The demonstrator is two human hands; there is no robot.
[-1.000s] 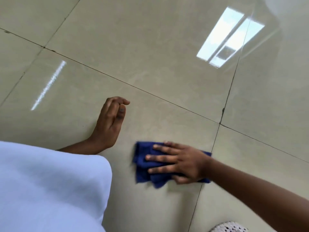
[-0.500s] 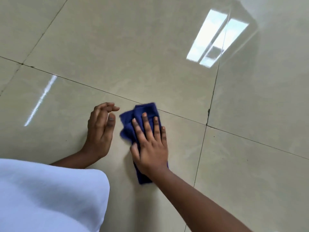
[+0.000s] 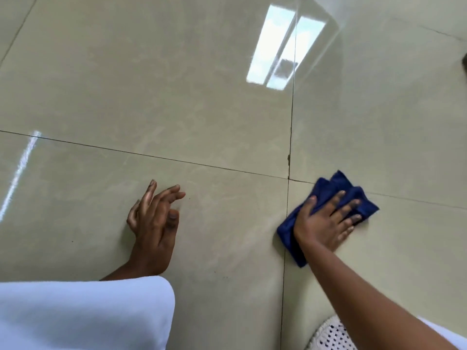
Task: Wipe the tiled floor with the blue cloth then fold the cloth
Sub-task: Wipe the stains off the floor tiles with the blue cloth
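Pressed flat with spread fingers of right hand [image 3: 326,221] on blue cloth [image 3: 328,195], lower right of frame, on tiled floor [image 3: 177,97]. Left hand [image 3: 155,223] loosely spread, holding nothing. Best kept flat, even pressure, overlapping strokes.

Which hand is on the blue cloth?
The right hand presses flat on the blue cloth; the left hand touches only bare floor.

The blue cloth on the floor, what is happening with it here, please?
A person is wiping the glossy tiled floor. The right hand presses the bunched blue cloth flat against the tile with spread fingers, just right of a grout line. The left hand rests on the floor beside it, holding nothing. The cloth is crumpled, not yet folded neatly.
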